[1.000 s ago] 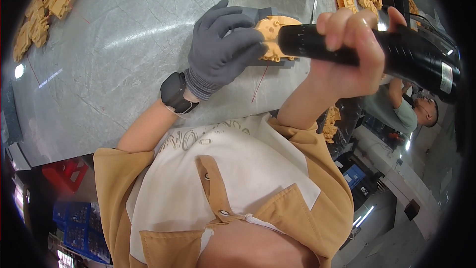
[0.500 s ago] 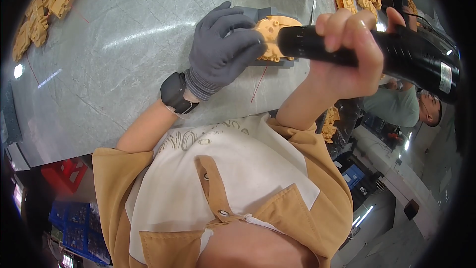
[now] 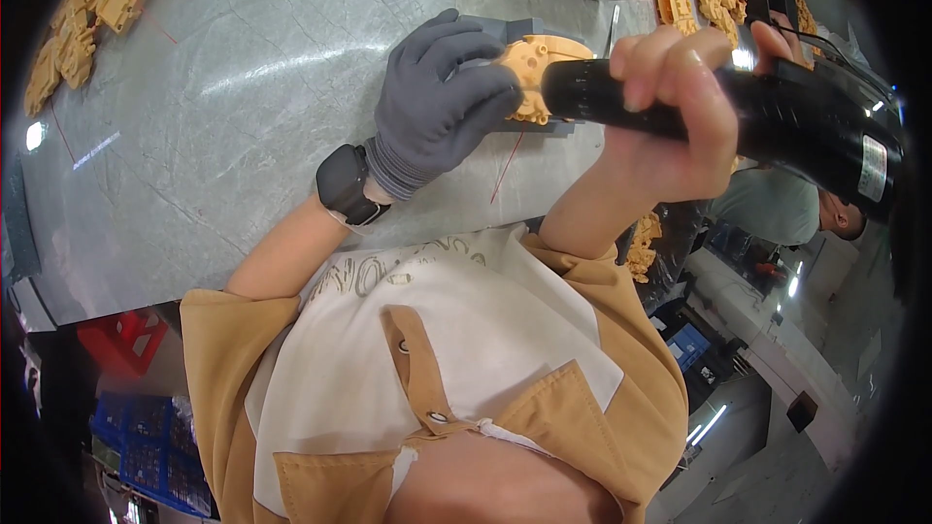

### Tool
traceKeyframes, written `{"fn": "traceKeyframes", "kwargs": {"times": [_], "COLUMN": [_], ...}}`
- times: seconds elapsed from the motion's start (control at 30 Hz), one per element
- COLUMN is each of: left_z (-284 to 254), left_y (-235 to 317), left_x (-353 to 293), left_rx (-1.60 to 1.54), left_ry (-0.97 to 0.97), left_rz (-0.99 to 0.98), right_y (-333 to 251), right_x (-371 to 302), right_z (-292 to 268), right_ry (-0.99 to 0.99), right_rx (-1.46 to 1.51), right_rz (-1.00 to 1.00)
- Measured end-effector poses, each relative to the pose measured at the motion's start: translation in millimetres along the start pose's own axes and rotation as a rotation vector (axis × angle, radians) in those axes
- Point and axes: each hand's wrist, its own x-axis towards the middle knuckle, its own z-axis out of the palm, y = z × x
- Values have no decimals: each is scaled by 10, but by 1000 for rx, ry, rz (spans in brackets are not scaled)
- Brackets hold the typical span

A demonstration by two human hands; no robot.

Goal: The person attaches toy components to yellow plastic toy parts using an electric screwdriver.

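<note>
On grey marble table (image 3: 223, 87) | left hand (image 3: 437, 97) grips tan part (image 3: 529, 68) | right hand (image 3: 670, 107) clasps black tool (image 3: 777, 116)

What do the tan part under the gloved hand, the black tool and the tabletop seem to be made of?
Tan part: likely moulded plastic, matte, with crisp cast-looking ridges. Black tool: probably hard plastic housing, semi-gloss, catching highlights. Tabletop: grey, veined, glossy like polished stone or laminate; cannot tell which.

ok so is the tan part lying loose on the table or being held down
Held down. The gloved left hand presses on the tan part, which sits on a grey block, while the right hand points a black tool at it.
</note>
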Motion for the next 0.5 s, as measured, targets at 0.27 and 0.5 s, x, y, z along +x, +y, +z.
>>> {"fn": "traceKeyframes", "kwargs": {"times": [0.27,0.5], "left_z": [9,-11], "left_y": [-40,3], "left_x": [17,5], "left_rx": [-4,-13], "left_ry": [0,-46], "left_rz": [9,-27], "right_y": [34,4], "right_x": [9,-66], "right_z": [-2,17], "right_ry": [105,174], "right_rx": [62,27], "right_rz": [23,24]}}
